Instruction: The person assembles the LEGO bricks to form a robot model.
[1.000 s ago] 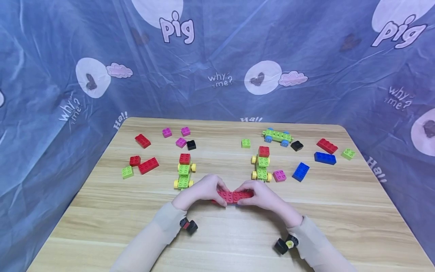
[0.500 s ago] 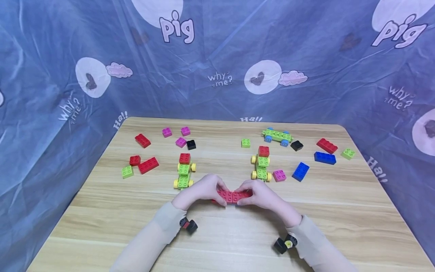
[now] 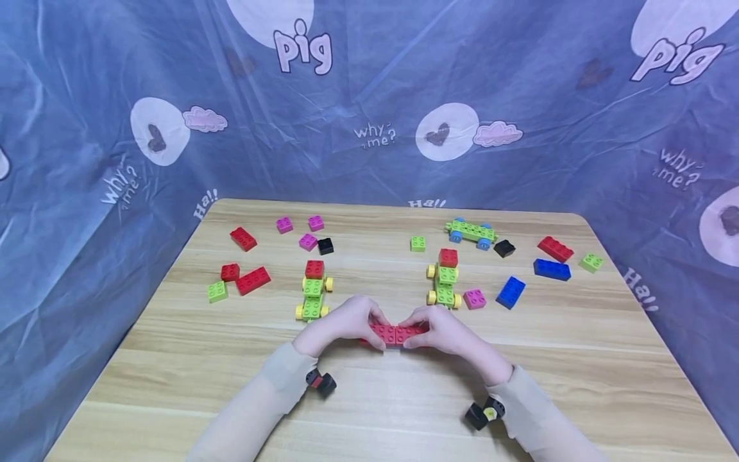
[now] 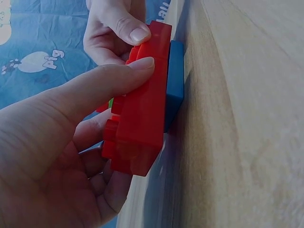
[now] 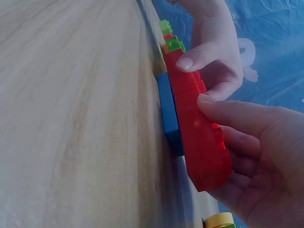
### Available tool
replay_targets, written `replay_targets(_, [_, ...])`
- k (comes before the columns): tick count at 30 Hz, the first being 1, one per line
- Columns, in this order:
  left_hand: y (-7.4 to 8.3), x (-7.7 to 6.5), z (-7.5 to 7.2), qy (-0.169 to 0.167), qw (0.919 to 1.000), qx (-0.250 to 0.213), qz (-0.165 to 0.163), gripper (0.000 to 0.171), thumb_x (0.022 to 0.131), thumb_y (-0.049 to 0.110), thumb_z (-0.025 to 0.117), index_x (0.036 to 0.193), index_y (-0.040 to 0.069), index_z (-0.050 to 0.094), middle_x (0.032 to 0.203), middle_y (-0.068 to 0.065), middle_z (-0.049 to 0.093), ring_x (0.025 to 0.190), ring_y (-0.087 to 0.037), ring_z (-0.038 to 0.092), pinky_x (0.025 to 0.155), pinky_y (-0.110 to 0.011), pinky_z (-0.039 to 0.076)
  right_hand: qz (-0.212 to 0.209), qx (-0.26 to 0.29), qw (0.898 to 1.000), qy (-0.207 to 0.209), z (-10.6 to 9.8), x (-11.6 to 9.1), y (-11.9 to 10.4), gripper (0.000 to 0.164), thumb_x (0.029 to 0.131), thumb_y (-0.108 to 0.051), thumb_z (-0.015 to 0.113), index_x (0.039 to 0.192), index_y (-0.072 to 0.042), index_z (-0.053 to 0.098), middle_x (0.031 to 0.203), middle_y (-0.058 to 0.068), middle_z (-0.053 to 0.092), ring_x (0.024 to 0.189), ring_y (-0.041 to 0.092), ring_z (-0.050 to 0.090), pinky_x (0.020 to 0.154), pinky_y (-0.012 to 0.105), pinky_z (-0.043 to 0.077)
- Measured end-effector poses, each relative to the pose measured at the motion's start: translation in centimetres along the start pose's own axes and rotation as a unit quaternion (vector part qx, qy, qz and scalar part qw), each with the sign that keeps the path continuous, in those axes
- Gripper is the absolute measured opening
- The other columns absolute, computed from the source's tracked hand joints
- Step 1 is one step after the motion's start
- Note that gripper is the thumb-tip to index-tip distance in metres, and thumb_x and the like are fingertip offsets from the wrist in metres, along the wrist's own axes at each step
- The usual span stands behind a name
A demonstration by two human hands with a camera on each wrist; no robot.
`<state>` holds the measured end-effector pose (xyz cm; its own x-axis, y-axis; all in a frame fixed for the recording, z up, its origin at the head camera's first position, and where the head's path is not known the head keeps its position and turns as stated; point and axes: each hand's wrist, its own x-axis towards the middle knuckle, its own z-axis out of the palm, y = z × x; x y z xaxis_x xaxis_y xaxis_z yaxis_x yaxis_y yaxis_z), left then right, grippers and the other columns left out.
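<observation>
You're using both hands at the near-middle of the tabletop (image 3: 398, 410). Your L hand (image 3: 353, 321) is pinching the L red brick (image 3: 382, 333), thumb on the near side, other fingers (image 4: 115, 192) curling behind. Your R hand (image 3: 437, 328) is pinching the R red brick (image 3: 407, 332) the same way, and your thumbs are sitting nr each other w/o touching. Both red bricks are lying end to end, studs up, ends meeting btwn your hands. A blue brick (image 4: 175, 78) is sitting under the join, down at the tabletop; the outer red ends are sticking out past it.

Just beyond your L hand, a lime car w/ yellow wheels (image 3: 312, 308) is standing, carrying a red block (image 3: 314, 269) at its far end. Beyond your R hand, a 2nd lime car (image 3: 445, 295) is standing likewise, w/ its own red block (image 3: 448, 258); a pink brick (image 3: 475, 298) is lying just to its R.

Farther R, two blue bricks (image 3: 510, 292) are lying apart, and a lime base w/ blue wheels (image 3: 471, 231) is standing nr the far edge, black brick (image 3: 505, 248) beside it. Far L, three pink bricks (image 3: 308, 241) are lying nr another black brick (image 3: 326, 246). A blue printed cloth (image 3: 392, 176) is hanging behind.
</observation>
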<state>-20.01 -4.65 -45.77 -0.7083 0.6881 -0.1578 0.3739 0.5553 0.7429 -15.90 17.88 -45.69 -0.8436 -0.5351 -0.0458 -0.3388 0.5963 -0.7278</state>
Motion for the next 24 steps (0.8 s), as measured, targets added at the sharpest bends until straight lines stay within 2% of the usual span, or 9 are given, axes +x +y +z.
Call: replay_targets(24, [-0.06,0.11,0.11,0.001,1.0,-0.004,-0.006,0.035,0.06,0.016,0.09,0.092,0.01,0.077,0.088,0.001,0.074,0.079,-0.007,0.059,0.076,-0.025,0.048,0.04,0.011,0.999,0.002,0.1,0.38,-0.07,0.03,0.072,-0.018,0.083,0.099,-0.008,0.076,0.086,-0.003,0.073,0.077,0.006,0.058,0.073,0.023,0.047])
